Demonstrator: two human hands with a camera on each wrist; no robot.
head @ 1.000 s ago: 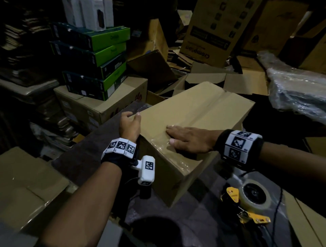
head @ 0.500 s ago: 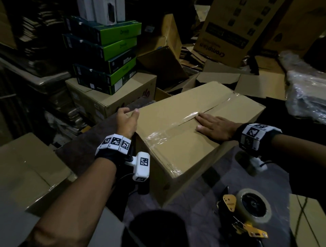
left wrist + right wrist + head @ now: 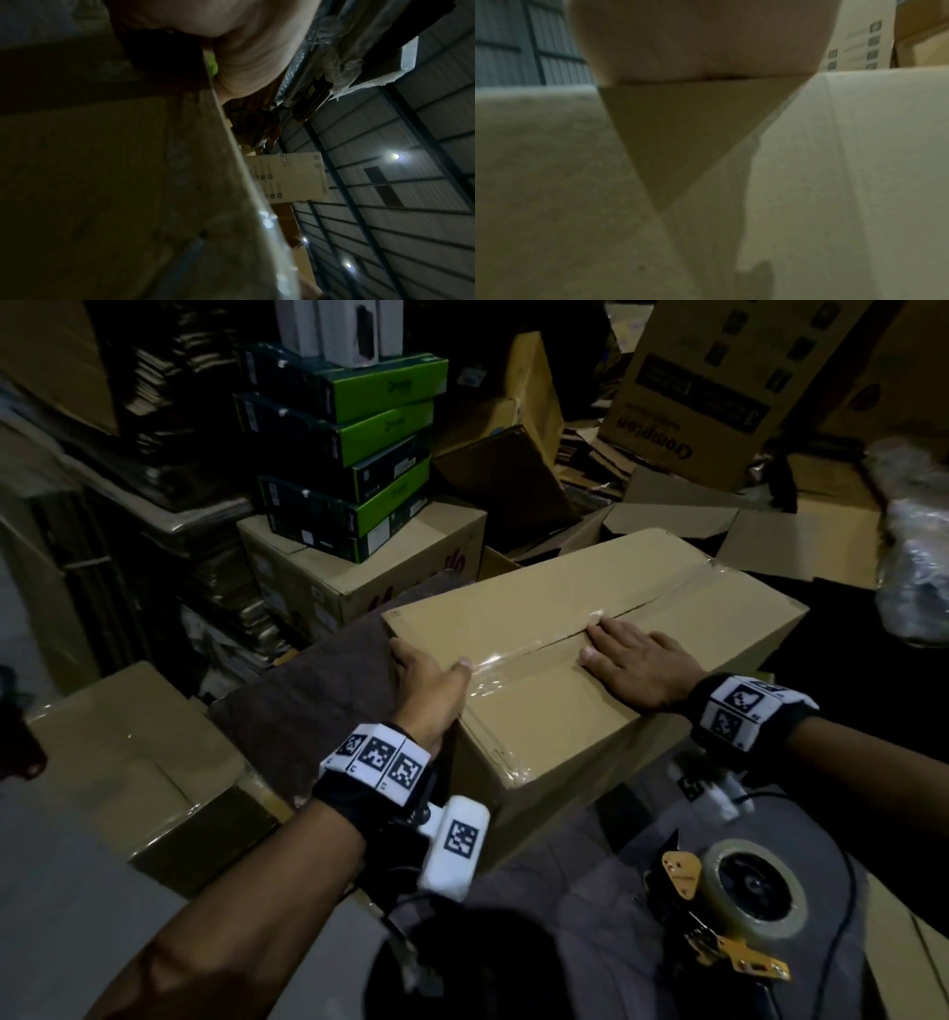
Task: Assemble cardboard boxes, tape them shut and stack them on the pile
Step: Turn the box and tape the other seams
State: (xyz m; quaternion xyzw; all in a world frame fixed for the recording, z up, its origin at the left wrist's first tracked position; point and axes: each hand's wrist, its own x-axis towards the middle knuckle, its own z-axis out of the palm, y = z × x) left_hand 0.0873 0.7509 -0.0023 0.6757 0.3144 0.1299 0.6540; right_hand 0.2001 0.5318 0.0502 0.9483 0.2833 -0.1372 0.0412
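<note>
Box sits at frame centre on a dark brown mat, its top seam covered by clear tape running toward the upper right. Surroundings: dim storeroom, with green cartons stacked on a brown carton at upper left, loose flattened cardboard at upper right, and a printed carton leaning behind it. Tape dispenser lies at lower right, well apart from the box. A second taped box lies at lower left. The left wrist view shows a ribbed metal roof with small lights.

Left hand grips the near-left top edge, thumb on top by the tape, fingers curled over the side. Right hand lies flat on the tape, fingers straight and close together.

Against the frame half a second earlier, the left hand has shifted along the edge toward the seam; the right hand remains pressed on the tape at mid-seam
</note>
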